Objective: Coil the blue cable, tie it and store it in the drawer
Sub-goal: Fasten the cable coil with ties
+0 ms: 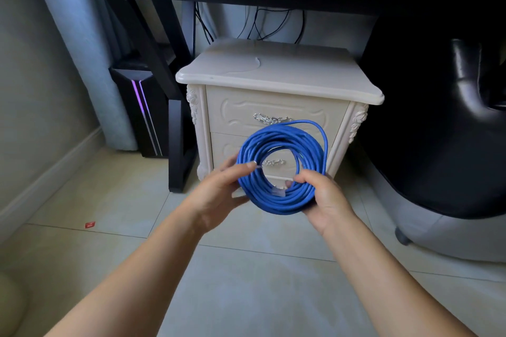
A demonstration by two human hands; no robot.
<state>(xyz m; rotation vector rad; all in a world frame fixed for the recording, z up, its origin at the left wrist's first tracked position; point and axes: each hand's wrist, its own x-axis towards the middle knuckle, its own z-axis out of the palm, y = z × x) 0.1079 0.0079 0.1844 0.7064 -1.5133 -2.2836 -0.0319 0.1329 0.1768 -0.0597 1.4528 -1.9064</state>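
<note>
- My left hand (219,189) pinches the blue cable coil (306,145) at nine o'clock; my right hand (325,197) grips five o'clock.
- It hangs before the closed nightstand drawers (238,109).
- I should keep the loops bunched while tying.

head: worn on person's head | faces forward-down | close over hands (273,194) | nightstand (276,82) ahead

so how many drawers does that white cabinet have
2: the upper drawer just under the cabinet top, and the lower drawer beneath it, partly hidden behind the blue cable coil.
</note>
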